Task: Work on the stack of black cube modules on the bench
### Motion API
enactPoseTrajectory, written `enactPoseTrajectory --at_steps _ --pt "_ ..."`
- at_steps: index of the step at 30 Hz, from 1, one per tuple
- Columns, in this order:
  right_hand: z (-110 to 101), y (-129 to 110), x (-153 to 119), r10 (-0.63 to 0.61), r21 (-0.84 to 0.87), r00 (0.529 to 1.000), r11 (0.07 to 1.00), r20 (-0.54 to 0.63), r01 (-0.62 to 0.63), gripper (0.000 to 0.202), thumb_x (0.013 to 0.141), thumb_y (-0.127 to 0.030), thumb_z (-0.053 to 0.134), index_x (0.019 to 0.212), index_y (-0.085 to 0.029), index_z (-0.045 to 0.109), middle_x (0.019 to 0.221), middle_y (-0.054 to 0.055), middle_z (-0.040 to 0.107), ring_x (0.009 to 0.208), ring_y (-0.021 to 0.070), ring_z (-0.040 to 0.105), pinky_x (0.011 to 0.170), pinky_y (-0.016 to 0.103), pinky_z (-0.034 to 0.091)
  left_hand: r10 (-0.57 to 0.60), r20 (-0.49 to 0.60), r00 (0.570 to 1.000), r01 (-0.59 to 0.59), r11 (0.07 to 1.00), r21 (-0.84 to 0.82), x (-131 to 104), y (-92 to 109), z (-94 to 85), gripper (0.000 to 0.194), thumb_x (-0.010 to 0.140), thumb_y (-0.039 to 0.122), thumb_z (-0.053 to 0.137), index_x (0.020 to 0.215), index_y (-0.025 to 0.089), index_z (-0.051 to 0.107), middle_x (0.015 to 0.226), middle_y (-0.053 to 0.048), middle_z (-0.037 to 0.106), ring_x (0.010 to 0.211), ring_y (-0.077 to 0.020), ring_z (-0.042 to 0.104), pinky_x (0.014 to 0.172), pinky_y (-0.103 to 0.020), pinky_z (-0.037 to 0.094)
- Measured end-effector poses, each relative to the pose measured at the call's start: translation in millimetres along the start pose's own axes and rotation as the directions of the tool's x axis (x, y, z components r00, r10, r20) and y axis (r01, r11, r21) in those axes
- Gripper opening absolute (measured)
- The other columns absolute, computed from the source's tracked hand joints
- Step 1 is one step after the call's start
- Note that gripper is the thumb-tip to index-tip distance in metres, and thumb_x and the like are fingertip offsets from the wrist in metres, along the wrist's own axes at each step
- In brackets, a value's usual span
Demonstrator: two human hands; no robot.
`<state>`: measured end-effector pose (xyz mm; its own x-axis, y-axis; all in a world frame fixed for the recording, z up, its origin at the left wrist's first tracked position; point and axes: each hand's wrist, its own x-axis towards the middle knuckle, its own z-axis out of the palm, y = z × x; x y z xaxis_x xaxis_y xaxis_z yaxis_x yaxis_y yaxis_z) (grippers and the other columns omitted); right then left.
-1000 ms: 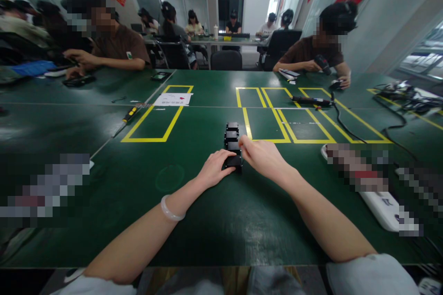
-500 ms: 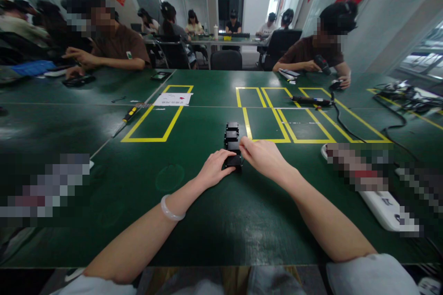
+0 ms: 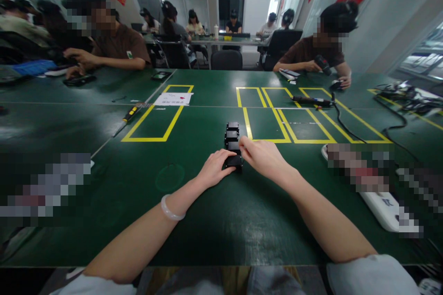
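Several small black box-shaped blocks [image 3: 231, 135] with little tabs at their corners stand in a row on the green table [image 3: 204, 221], running away from me. My left hand [image 3: 216, 167] grips the nearest black block [image 3: 234, 161], its fingertips at the far side and its thumb along the near side. Close by on the right, my right hand [image 3: 261, 154] is closed in a pinch at the right edge of the row. Whatever those fingers hold is too small or hidden to make out. A pale bracelet [image 3: 171, 209] circles my left wrist.
Yellow tape outlines [image 3: 145, 139] mark the table ahead. A yellow-and-black screwdriver [image 3: 130, 113] lies left; a black corded tool [image 3: 311, 101] lies right. White power strips [image 3: 389, 209] flank my arms. Two co-workers in brown shirts [image 3: 121, 46] sit across, one holding a dark power tool [image 3: 322, 64].
Both my hands and the black blocks stay practically where they were. Across the table at the left, the co-worker's raised hand has shifted slightly.
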<state>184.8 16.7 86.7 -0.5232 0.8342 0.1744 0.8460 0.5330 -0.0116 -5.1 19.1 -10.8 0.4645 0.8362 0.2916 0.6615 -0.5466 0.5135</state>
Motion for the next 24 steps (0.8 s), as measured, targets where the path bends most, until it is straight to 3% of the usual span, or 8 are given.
enactPoseTrajectory --at_steps 3,12,20,24 --pt "0.6 0.0 0.2 0.010 -0.021 1.000 1.000 0.004 -0.010 0.028 0.096 -0.035 0.029 0.098 -0.019 0.052 0.074 0.003 0.068 0.063 0.0156 0.062 0.051 0.025 0.021 -0.008 0.003 1.000 0.008 1.000 0.006 0.2 0.6 -0.4 0.034 0.084 0.030 0.061 0.116 0.024 0.052 0.116 -0.005 0.057 0.106 -0.0251 0.053 0.088 -0.039 0.042" --pt "-2.0 -0.4 -0.5 -0.006 0.025 1.000 1.000 -0.004 0.006 0.022 0.094 -0.026 0.032 0.104 -0.020 0.051 0.080 0.003 0.069 0.066 0.0151 0.062 0.052 0.025 0.023 -0.008 0.022 1.000 0.008 1.000 -0.002 0.9 2.6 -2.0 0.034 0.085 0.030 0.060 0.117 0.024 0.052 0.117 -0.005 0.056 0.107 -0.0248 0.052 0.090 -0.040 0.041" --pt "-1.6 -0.8 0.3 0.004 -0.012 1.000 1.000 0.019 -0.004 0.028 0.097 -0.036 0.029 0.099 -0.020 0.052 0.077 0.003 0.069 0.065 0.0157 0.062 0.052 0.025 0.022 -0.005 0.009 1.000 0.005 1.000 0.007 0.8 0.7 -0.2 0.035 0.084 0.029 0.061 0.117 0.023 0.051 0.116 -0.005 0.057 0.105 -0.0248 0.053 0.090 -0.039 0.042" --pt "-0.1 0.5 0.7 0.004 -0.011 1.000 1.000 0.013 -0.004 0.026 0.096 -0.032 0.030 0.101 -0.020 0.052 0.077 0.003 0.069 0.065 0.0158 0.062 0.052 0.025 0.022 0.002 0.011 1.000 -0.002 1.000 0.004 0.5 0.7 -0.1 0.035 0.084 0.029 0.061 0.117 0.023 0.052 0.117 -0.005 0.056 0.106 -0.0246 0.052 0.090 -0.039 0.041"
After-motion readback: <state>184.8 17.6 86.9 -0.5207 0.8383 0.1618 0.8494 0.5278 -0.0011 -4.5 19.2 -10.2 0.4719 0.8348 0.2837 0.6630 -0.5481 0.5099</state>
